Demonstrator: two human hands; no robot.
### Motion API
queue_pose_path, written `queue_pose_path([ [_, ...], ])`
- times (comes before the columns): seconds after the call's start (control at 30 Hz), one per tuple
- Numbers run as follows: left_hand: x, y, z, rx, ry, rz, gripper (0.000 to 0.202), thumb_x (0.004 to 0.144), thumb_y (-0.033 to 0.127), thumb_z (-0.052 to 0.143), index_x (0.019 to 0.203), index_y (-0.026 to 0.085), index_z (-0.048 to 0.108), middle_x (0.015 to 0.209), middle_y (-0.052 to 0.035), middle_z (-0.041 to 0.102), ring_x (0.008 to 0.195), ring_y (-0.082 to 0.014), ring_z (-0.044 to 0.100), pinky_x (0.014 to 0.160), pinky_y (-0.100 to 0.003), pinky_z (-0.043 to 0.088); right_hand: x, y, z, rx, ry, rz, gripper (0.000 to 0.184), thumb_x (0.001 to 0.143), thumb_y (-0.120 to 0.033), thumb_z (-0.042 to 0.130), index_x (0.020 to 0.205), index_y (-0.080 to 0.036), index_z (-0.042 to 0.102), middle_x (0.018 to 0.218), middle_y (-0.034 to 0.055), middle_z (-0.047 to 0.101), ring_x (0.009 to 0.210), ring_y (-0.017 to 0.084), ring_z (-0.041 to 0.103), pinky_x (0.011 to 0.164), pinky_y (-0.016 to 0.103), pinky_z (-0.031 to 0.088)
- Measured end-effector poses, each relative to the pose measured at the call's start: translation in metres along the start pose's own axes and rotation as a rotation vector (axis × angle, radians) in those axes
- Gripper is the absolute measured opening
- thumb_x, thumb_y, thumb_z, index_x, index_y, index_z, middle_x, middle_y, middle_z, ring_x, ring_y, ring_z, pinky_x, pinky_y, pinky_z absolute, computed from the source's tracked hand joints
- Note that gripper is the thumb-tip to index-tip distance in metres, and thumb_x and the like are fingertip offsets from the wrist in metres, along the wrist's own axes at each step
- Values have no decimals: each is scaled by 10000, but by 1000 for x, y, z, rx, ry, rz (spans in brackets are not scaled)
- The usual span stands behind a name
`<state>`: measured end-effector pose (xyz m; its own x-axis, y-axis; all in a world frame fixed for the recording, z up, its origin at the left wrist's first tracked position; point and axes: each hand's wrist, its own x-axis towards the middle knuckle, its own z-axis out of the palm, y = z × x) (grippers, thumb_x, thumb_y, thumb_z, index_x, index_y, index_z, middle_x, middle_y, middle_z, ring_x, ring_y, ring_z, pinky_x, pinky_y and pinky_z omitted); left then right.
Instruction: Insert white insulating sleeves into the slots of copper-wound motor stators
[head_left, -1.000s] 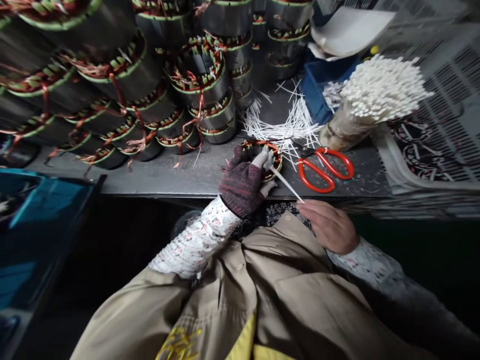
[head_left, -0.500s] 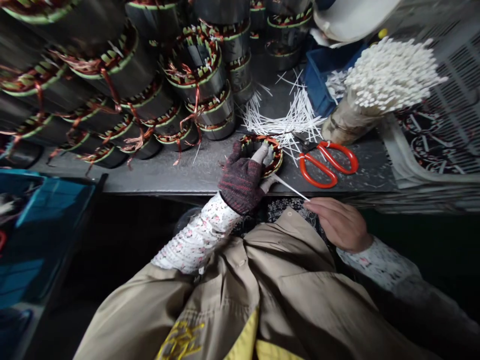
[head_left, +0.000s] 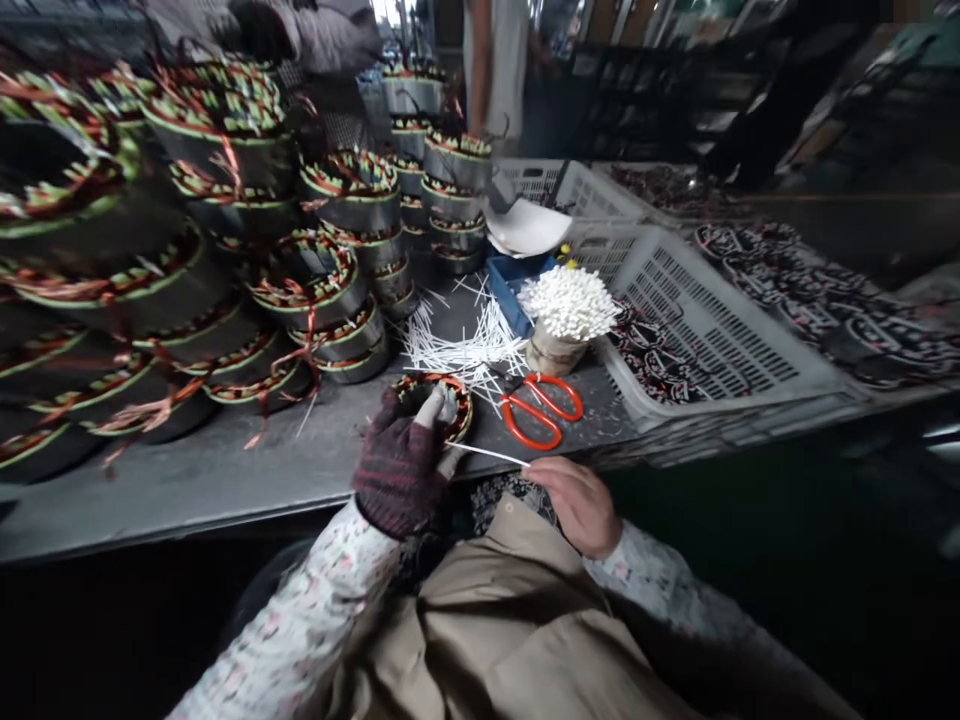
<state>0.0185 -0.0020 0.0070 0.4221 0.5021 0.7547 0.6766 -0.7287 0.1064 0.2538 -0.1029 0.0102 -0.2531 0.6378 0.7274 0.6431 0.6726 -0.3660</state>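
Observation:
A wound motor stator (head_left: 466,412), with copper windings and a pale green rim, lies near the bench's front edge. My left hand (head_left: 401,470), in a dark maroon glove with pale thumb and finger tips, is closed over its near left side, one finger reaching into the ring. From the stator's near edge a thin white strip (head_left: 491,455) stretches to my bare right hand (head_left: 577,500), which pinches its end. Whether the strip's other end is fixed to the windings or under my thumb, I cannot tell. Red-handled scissors (head_left: 531,444) rest right of the stator.
Loose white strips (head_left: 465,348) lie behind the stator. A bundle of white strips (head_left: 571,300) stands in a holder beside a blue bin (head_left: 510,295). Stacked stators (head_left: 349,345) crowd the left. Grey crates (head_left: 720,310) with wired parts stand right. People (head_left: 499,70) are beyond the bench.
The camera view has tilted up and swung right, bringing crates and people into sight. Both hands keep their hold, with the strip still stretched between them.

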Motion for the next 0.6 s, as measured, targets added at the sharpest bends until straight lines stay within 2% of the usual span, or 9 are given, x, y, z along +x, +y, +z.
queue_pose_path([
  [0.13,-1,2,1,-24,-2,-26,450,924,355,673,1281,105,561,919,-107,736,876,-272,717,1139,-569,453,1,-13,-2,103,115,157,335,912,-10,503,1123,-218,659,1022,42,749,974,141,731,857,235,611],
  [0.2,-2,1,0,-56,-4,-32,344,923,366,676,1170,140,597,919,-90,738,883,-270,721,1151,-583,432,6,-20,2,191,197,207,323,905,11,507,1074,-221,656,1060,43,743,1006,148,731,869,245,615],
  [0.27,-3,0,-2,-102,-21,-23,310,945,394,644,1136,153,605,917,-79,739,885,-265,725,1168,-592,405,12,-24,9,279,254,243,310,916,11,492,1034,-220,661,1062,42,742,1015,153,731,880,259,617],
  [0.37,-4,-1,-4,-148,-54,9,361,991,433,547,1199,145,605,931,-88,739,919,-271,727,1183,-600,379,18,-23,25,393,197,322,273,936,-23,500,977,-213,692,963,32,755,929,133,739,836,224,620],
  [0.47,-4,2,-1,-102,9,-48,310,991,441,561,1090,161,649,852,-66,735,861,-251,728,1169,-560,416,14,-17,43,520,88,442,233,942,-74,515,902,-195,711,884,39,750,810,121,741,714,176,617],
  [0.6,-3,6,6,-77,47,-122,229,976,396,611,956,175,667,757,-26,720,766,-205,720,1161,-517,450,1,-10,55,576,65,590,167,934,-156,556,879,-170,713,1004,87,729,763,143,745,646,201,624],
])
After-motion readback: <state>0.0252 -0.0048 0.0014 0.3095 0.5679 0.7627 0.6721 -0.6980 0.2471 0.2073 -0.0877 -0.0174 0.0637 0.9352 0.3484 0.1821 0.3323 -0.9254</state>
